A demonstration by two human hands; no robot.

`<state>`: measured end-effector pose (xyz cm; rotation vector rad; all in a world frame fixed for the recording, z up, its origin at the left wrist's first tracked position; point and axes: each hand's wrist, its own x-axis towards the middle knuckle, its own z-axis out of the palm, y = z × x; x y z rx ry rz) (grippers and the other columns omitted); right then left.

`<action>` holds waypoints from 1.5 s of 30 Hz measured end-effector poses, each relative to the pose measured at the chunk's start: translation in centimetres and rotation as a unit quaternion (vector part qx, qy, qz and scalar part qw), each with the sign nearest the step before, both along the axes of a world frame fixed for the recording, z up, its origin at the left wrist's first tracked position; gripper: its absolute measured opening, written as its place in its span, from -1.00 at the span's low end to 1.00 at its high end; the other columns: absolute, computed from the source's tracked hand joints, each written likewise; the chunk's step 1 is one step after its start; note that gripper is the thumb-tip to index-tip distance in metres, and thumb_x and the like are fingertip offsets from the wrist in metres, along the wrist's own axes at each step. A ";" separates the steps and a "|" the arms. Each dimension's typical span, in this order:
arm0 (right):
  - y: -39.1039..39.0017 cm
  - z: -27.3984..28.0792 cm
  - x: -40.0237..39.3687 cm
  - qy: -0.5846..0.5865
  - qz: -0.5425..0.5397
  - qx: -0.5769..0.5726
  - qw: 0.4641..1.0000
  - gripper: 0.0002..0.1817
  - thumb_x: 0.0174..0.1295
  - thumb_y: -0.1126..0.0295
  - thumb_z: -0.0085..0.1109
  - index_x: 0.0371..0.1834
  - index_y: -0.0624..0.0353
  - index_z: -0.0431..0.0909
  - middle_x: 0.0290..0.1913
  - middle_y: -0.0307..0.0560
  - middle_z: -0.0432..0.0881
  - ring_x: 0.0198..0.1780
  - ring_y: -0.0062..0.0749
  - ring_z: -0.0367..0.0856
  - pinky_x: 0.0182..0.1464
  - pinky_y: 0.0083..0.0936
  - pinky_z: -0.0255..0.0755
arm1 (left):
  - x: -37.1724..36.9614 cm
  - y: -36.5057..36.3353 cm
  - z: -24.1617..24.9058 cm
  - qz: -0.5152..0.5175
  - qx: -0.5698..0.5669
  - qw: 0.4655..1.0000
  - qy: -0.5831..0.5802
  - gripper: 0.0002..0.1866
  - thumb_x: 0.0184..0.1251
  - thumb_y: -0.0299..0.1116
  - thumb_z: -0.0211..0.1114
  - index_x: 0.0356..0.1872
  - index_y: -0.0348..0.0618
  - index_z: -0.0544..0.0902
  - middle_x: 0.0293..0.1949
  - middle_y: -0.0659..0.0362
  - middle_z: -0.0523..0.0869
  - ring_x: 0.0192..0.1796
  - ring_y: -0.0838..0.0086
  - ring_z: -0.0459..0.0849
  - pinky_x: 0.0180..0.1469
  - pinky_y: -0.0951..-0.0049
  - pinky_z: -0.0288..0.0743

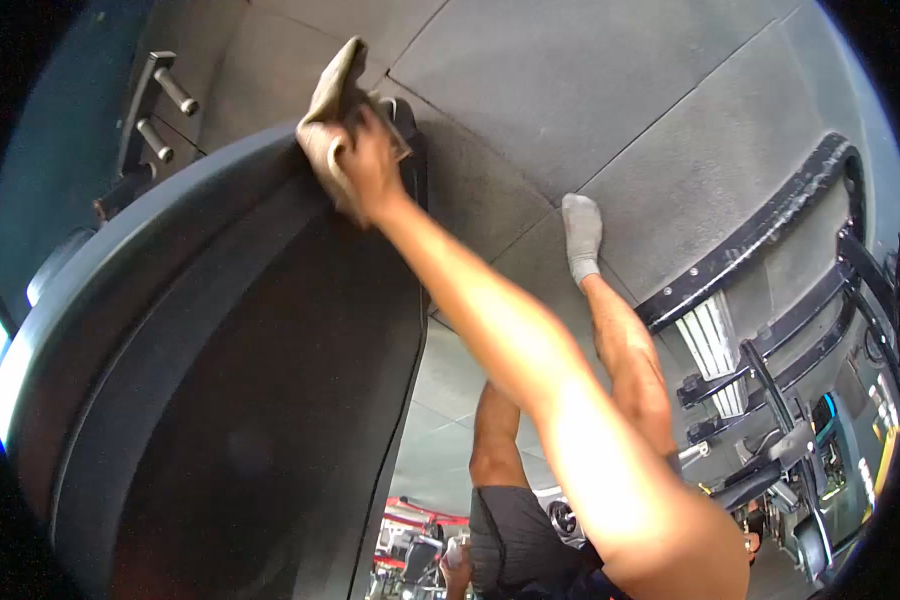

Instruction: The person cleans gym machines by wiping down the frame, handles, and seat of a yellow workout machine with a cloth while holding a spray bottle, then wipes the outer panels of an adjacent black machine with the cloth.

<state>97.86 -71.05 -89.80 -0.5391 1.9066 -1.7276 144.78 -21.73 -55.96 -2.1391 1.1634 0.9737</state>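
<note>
My right hand (372, 165) reaches out across the view, its fingers wrapped round a crumpled beige cloth (322, 150). It presses the cloth against the far end of a large black curved panel (260, 400), at the rim. One flap of the cloth stands up past the edge, and the fingers are slightly blurred. Low in the view, beside the dark shorts, my left hand (456, 575) is small and partly cut off. It is closed around a whitish bottle (456, 550).
Grey floor tiles (530, 90) lie beyond the panel. A sock-covered foot (582, 228) rests on them. To the right stands a black metal gym frame (760, 235) with bars. A rack with pegs (160, 110) is at upper left; red-framed equipment (410, 515) shows at the bottom.
</note>
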 end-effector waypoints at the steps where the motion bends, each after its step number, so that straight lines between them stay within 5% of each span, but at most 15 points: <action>1: 0.5 -3.2 0.4 -0.026 -0.022 0.042 0.999 0.02 0.36 -0.43 -0.61 0.38 0.35 0.31 0.38 0.40 0.31 0.45 0.22 0.20 0.51 -0.01 -0.03 | -0.2 0.1 -0.1 0.004 0.004 1.000 -0.008 -0.81 0.25 -0.28 0.40 -0.32 -0.19 0.67 -0.42 0.08 0.71 -0.35 0.28 0.67 -0.27 0.28 0.53; 5: 5.7 -10.5 3.7 -0.208 -0.034 0.159 0.965 -0.02 0.38 -0.39 -0.57 0.40 0.36 0.28 0.40 0.40 0.26 0.47 0.23 0.16 0.51 -0.01 -0.05 | -0.9 0.3 0.0 0.026 0.011 0.999 -0.034 -0.83 0.26 -0.31 0.40 -0.30 -0.19 0.67 -0.41 0.10 0.71 -0.34 0.33 0.67 -0.27 0.32 0.53; 11: 15.6 -4.4 14.9 -0.356 -0.024 0.226 0.907 -0.07 0.40 -0.33 -0.51 0.43 0.36 0.22 0.44 0.40 0.19 0.49 0.25 0.09 0.53 -0.01 -0.09 | -0.5 0.5 1.9 0.030 0.004 0.999 -0.039 -0.86 0.28 -0.35 0.40 -0.27 -0.19 0.67 -0.39 0.14 0.71 -0.33 0.41 0.66 -0.26 0.37 0.52; 19: 12.5 -6.7 12.1 -0.402 -0.033 0.205 0.892 -0.13 0.44 -0.24 -0.43 0.46 0.37 0.15 0.48 0.40 0.09 0.52 0.26 0.00 0.54 -0.01 -0.13 | 4.5 3.2 2.9 0.027 -0.023 0.999 -0.025 -0.88 0.30 -0.41 0.40 -0.22 -0.19 0.68 -0.37 0.19 0.72 -0.32 0.51 0.65 -0.25 0.43 0.52; 21: 13.5 -4.9 13.8 -0.405 -0.035 0.205 0.890 -0.15 0.44 -0.22 -0.42 0.47 0.37 0.13 0.49 0.40 0.06 0.53 0.27 -0.02 0.55 -0.01 -0.15 | 5.6 2.9 1.6 0.131 -0.021 0.990 -0.043 -0.88 0.31 -0.42 0.40 -0.20 -0.19 0.68 -0.35 0.18 0.73 -0.31 0.51 0.66 -0.21 0.44 0.53; 23: 15.2 -2.9 15.7 -0.413 -0.034 0.208 0.886 -0.16 0.45 -0.20 -0.40 0.48 0.38 0.11 0.50 0.40 0.04 0.54 0.27 -0.05 0.55 -0.02 -0.16 | 1.6 0.2 0.4 0.050 -0.065 0.996 0.039 -0.85 0.30 -0.40 0.42 -0.17 -0.17 0.68 -0.34 0.17 0.73 -0.28 0.46 0.69 -0.15 0.42 0.56; 26: 15.9 -0.7 16.8 -0.426 -0.032 0.205 0.880 -0.18 0.47 -0.17 -0.37 0.49 0.38 0.08 0.52 0.40 0.00 0.55 0.28 -0.08 0.56 -0.02 -0.18 | 4.0 -1.1 0.1 -0.377 0.036 0.925 0.024 -0.85 0.31 -0.37 0.40 -0.20 -0.19 0.67 -0.36 0.18 0.73 -0.30 0.48 0.68 -0.22 0.44 0.57; 30: 14.7 0.6 16.4 -0.439 -0.038 0.191 0.877 -0.19 0.48 -0.13 -0.33 0.51 0.38 0.05 0.54 0.39 -0.04 0.56 0.29 -0.13 0.57 -0.02 -0.20 | 4.3 -0.8 -0.1 -0.465 -0.024 0.883 0.055 -0.84 0.33 -0.34 0.36 -0.23 -0.21 0.66 -0.39 0.21 0.71 -0.33 0.52 0.67 -0.32 0.46 0.53; 33: 12.4 0.8 14.6 -0.474 -0.053 0.174 0.862 -0.21 0.49 -0.10 -0.30 0.52 0.38 0.02 0.56 0.39 -0.08 0.58 0.30 -0.16 0.57 -0.02 -0.22 | -0.7 -3.6 0.2 -0.035 0.013 0.999 0.028 -0.87 0.30 -0.39 0.30 -0.24 -0.24 0.65 -0.49 0.23 0.66 -0.46 0.51 0.62 -0.46 0.43 0.46; 35: 11.5 2.3 12.5 -0.519 -0.061 0.171 0.835 -0.21 0.50 -0.08 -0.28 0.53 0.39 0.00 0.57 0.39 -0.11 0.58 0.30 -0.18 0.58 -0.02 -0.23 | -3.8 -5.8 -0.1 -0.012 -0.010 1.000 -0.002 -0.86 0.27 -0.40 0.27 -0.26 -0.27 0.65 -0.54 0.21 0.63 -0.53 0.47 0.58 -0.49 0.38 0.44; 36: 10.9 4.3 11.9 -0.538 -0.060 0.173 0.823 -0.22 0.51 -0.07 -0.27 0.54 0.39 -0.01 0.57 0.39 -0.12 0.59 0.30 -0.19 0.58 -0.02 -0.24 | 1.2 -3.9 -0.4 -0.167 -0.035 0.985 0.026 -0.84 0.22 -0.37 0.25 -0.31 -0.27 0.65 -0.55 0.10 0.62 -0.57 0.32 0.57 -0.49 0.30 0.44; 39: 9.9 18.3 12.8 -0.453 -0.048 0.130 0.881 -0.22 0.52 -0.04 -0.24 0.55 0.39 -0.04 0.59 0.39 -0.15 0.60 0.31 -0.23 0.59 -0.02 -0.26 | -1.2 -6.1 1.5 -0.055 0.003 0.998 0.041 -0.84 0.19 -0.36 0.25 -0.34 -0.25 0.64 -0.51 -0.01 0.61 -0.54 0.15 0.58 -0.48 0.19 0.43; 41: 10.7 30.9 10.3 -0.168 -0.002 -0.050 0.984 -0.20 0.51 0.00 -0.25 0.58 0.37 -0.20 0.61 0.34 -0.18 0.60 0.35 -0.31 0.57 0.07 -0.34 | 2.9 -4.8 1.4 -0.241 -0.105 0.958 0.117 -0.87 0.20 -0.36 0.26 -0.40 -0.21 0.63 -0.51 -0.04 0.62 -0.52 0.07 0.59 -0.49 0.13 0.42; 43: 11.3 40.8 6.9 0.081 0.117 -0.255 0.956 -0.31 0.38 -0.08 -0.05 0.44 0.15 0.34 0.62 0.27 -0.19 0.61 0.34 -0.33 0.54 0.17 -0.42 | 2.7 -5.6 2.2 -0.379 -0.166 0.903 0.112 -0.85 0.21 -0.35 0.26 -0.45 -0.21 0.61 -0.52 -0.06 0.62 -0.53 0.05 0.59 -0.50 0.08 0.42; 45: 11.2 47.3 4.0 0.143 0.186 -0.392 0.890 -0.40 0.36 -0.10 0.00 0.30 0.06 0.52 0.62 0.28 -0.16 0.62 0.33 -0.33 0.54 0.19 -0.42 | 1.5 -6.5 3.0 -0.273 -0.132 0.950 0.076 -0.75 0.20 -0.28 0.28 -0.55 -0.23 0.55 -0.56 -0.10 0.61 -0.48 -0.03 0.64 -0.48 -0.08 0.44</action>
